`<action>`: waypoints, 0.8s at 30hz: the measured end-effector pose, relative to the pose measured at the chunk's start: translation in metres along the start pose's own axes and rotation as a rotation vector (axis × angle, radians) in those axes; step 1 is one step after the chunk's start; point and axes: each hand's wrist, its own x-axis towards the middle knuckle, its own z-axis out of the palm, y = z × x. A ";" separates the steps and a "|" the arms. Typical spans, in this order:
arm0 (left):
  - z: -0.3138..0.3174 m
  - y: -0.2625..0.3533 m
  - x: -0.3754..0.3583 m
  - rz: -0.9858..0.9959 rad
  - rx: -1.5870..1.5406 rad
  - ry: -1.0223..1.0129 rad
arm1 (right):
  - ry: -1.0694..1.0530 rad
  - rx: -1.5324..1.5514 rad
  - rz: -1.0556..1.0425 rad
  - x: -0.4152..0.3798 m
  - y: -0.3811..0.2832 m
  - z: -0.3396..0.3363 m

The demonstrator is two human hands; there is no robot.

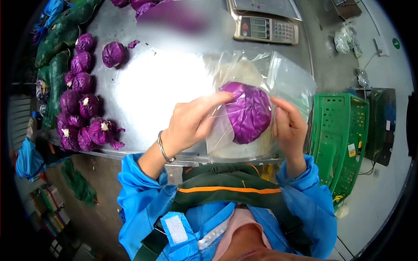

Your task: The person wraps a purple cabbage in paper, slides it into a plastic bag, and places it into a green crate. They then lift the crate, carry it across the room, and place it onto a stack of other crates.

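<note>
A purple cabbage [247,114] lies on clear plastic bags [289,78] near the table's front edge, with thin plastic around its left side. My left hand [191,119], a metal bangle at its wrist, reaches in from the left. Its index finger touches the cabbage's upper left, and its thumb is bent over the plastic at the cabbage's left. My right hand [288,126] is at the cabbage's right side, index finger pointing to its upper right and the other fingers curled by the plastic. Whether that hand pinches the film is hard to make out.
Several purple cabbages [81,82] line the table's left side beside green mesh sacks [55,82]. A scale [267,29] stands at the back right, a green crate [337,139] right of the table. A blurred patch covers the table's back middle.
</note>
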 end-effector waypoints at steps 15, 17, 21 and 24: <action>0.001 -0.034 -0.014 -0.056 0.196 0.215 | -0.117 0.126 0.230 0.011 0.004 0.025; -0.014 -0.017 -0.031 -0.030 0.180 0.126 | -0.042 0.173 0.104 -0.010 -0.014 0.014; 0.002 -0.027 -0.010 -0.187 -0.024 0.232 | -0.153 0.509 0.556 0.013 -0.012 0.011; -0.009 -0.016 -0.020 -0.143 0.122 0.108 | -0.209 0.227 0.301 -0.006 -0.018 0.004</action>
